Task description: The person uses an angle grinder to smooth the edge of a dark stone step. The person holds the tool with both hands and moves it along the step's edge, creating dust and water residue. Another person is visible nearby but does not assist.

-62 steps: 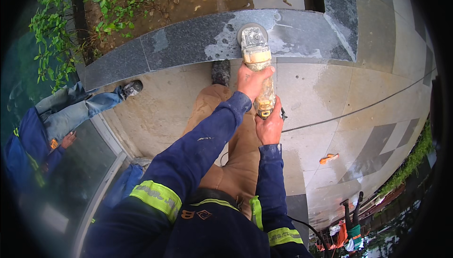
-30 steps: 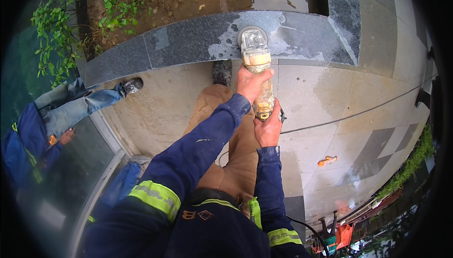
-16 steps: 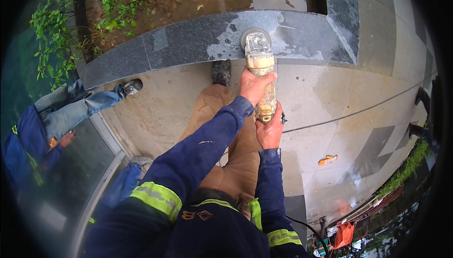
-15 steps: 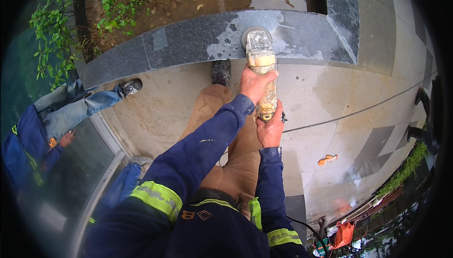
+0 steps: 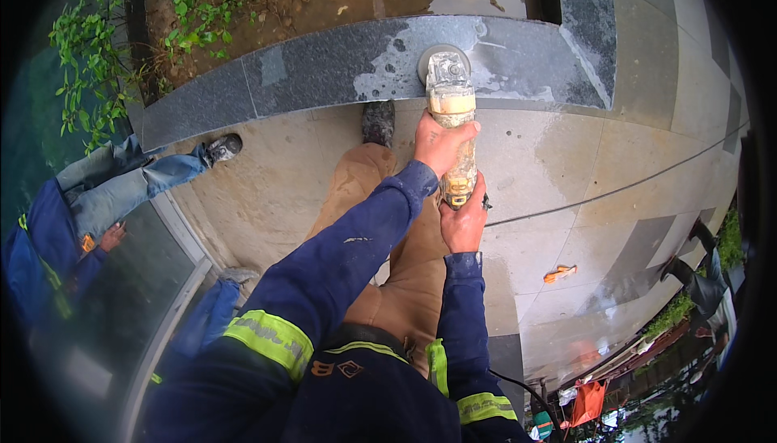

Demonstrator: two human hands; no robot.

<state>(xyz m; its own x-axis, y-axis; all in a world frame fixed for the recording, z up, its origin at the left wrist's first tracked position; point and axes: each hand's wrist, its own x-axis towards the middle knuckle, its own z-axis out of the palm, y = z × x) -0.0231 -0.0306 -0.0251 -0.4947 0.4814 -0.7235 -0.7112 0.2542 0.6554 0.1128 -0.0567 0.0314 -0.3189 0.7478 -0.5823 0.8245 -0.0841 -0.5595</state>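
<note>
One grinder (image 5: 451,123) is held in two hands, long axis running away from the body, disc end far, resting on the grey stone slab (image 5: 324,66). Left hand (image 5: 441,142) is wrapped shut round mid-body and lies nearer the disc; right hand (image 5: 464,220) is closed on the tail end. One cable (image 5: 615,192) crosses the paving. One seated person (image 5: 97,200) is noted at left.
</note>
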